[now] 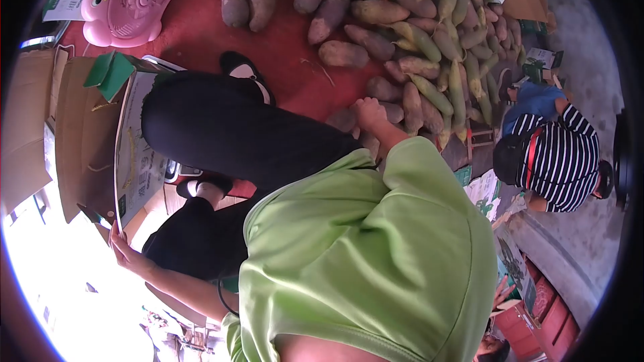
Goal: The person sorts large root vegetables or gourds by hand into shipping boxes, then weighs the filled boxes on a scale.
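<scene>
My left hand (pixel 131 255) is closed on the edge of a tall cardboard box (pixel 142 154), which has a white printed side and raised brown flaps. My right hand (pixel 370 114) reaches past my knee to the near edge of a heap of radishes (pixel 412 104), long thick roots, some purple-brown and some green. Its fingers are curled at a purple radish (pixel 343 119); my knee and the hand itself hide part of that root, so the exact grip is hard to see.
A pink animal-shaped plastic basin (pixel 131 7) stands at the upper left on the red floor covering (pixel 288 53). On the right, a person in a striped shirt (pixel 560 157) bends beside the heap. Open cartons (pixel 516 261) and a red crate (pixel 553 305) lie at the lower right.
</scene>
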`<act>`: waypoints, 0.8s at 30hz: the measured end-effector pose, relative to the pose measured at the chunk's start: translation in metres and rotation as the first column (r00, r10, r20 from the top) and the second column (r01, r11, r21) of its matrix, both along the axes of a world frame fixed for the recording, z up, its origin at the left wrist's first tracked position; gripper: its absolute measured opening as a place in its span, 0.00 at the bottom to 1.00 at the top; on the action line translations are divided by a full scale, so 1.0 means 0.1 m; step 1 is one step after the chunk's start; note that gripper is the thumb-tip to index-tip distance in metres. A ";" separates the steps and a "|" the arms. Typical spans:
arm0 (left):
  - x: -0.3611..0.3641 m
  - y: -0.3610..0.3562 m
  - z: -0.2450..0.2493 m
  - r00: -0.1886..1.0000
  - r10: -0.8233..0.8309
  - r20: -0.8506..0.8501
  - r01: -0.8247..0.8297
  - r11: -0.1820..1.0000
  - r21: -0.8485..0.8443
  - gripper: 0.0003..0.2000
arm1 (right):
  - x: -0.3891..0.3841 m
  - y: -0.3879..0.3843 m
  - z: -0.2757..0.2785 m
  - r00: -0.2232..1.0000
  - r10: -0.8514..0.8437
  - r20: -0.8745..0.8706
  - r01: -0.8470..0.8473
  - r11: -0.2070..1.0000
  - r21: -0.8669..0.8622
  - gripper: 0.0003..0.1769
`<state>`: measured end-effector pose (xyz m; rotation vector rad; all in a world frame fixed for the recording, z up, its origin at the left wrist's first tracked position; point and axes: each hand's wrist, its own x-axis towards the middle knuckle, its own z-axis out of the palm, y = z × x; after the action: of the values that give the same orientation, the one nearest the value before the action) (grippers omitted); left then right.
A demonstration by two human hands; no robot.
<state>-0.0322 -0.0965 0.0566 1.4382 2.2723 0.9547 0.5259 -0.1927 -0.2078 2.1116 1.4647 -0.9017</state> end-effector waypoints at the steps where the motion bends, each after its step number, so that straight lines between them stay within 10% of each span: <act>1: 0.00 0.00 0.00 1.000 0.001 -0.003 -0.001 1.000 -0.003 0.22 | 0.03 -0.02 -0.01 0.996 0.076 0.046 -0.076 0.997 0.009 0.22; 9: -0.09 0.01 -0.04 1.000 -0.012 0.010 0.012 1.000 0.019 0.20 | 0.09 -0.12 -0.40 0.904 0.381 0.192 -0.385 0.923 -0.022 0.25; 24: -0.12 0.03 -0.02 0.999 -0.030 -0.034 0.032 0.997 0.067 0.16 | -0.01 0.25 0.00 0.948 0.269 0.172 -0.261 0.963 -0.065 0.15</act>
<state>-0.0446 -0.0933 0.0544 1.5233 2.2544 1.0152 0.5251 -0.1672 -0.2075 1.8548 1.5721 -0.6181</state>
